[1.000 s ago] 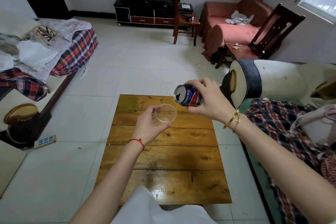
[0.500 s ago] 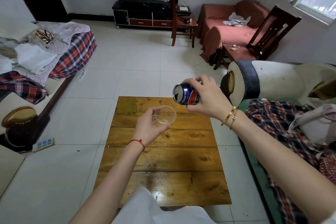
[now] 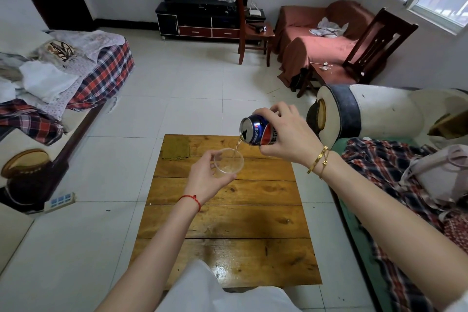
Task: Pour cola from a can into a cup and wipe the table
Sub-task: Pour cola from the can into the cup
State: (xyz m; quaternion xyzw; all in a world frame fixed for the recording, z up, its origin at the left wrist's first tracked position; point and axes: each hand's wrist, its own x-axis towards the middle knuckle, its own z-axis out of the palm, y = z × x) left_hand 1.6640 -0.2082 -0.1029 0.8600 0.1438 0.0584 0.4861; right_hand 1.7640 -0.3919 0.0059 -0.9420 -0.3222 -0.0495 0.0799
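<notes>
- Pouring is under way: a thin amber stream [image 3: 236, 147] falls from the mouth of the can [image 3: 257, 130] into the cup [image 3: 229, 161], so the first half of the task is begun but, by my judgement, far from done.
- Can: tipped nearly on its side, gripped by the right hand [image 3: 287, 132], fingers curled over its top side and thumb under it.
- Cup: clear plastic, just below and left of those fingers, held in the air by the left hand [image 3: 205, 176], fingers curled round its side; it holds only a shallow film of cola at the bottom.
- Wooden table [image 3: 228, 223]: below both hands; a glossy patch shows near its close edge, whether wet or merely shiny I cannot tell.
- Left to do: fill the cup, then wipe; a greenish cloth [image 3: 176, 147] lies at the far corner, beyond the left fingers.
</notes>
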